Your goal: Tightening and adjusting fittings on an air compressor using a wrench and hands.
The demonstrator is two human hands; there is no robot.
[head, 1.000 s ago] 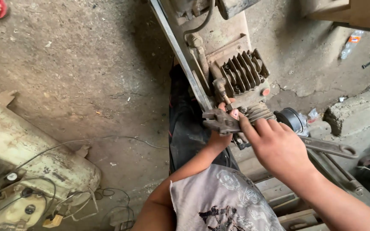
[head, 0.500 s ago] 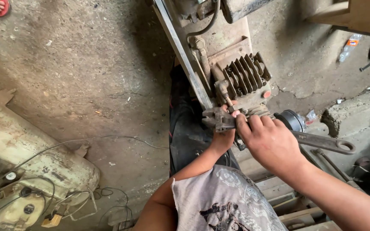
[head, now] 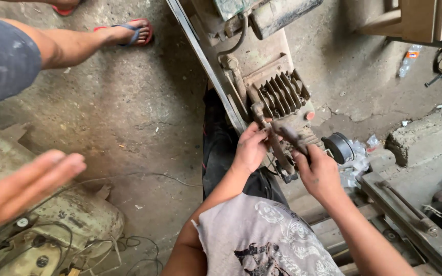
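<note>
Hands are both busy at the small finned engine block (head: 282, 94) that sits on the grimy machine frame, seen from the one head view looking down. The left hand (head: 250, 149) is cupped against the dark tube (head: 277, 148) running down from the block, fingers curled round it from the left. The right hand (head: 319, 171) is closed on the handle of a dark wrench-like tool (head: 288, 134), whose head points up toward the block's base; half a second ago that hand lay flatter over the fitting, with a long wrench lying out to its right, which I cannot make out now. The view has also tipped upward since then: another person's sandalled foot (head: 129, 31) now shows fully on the concrete floor (head: 129, 112), and a blurred hand (head: 24, 186) of someone else has come in at the left, open above the pale machine casing (head: 85, 220). A round black gauge (head: 337, 147) sits just right of the block.
</note>
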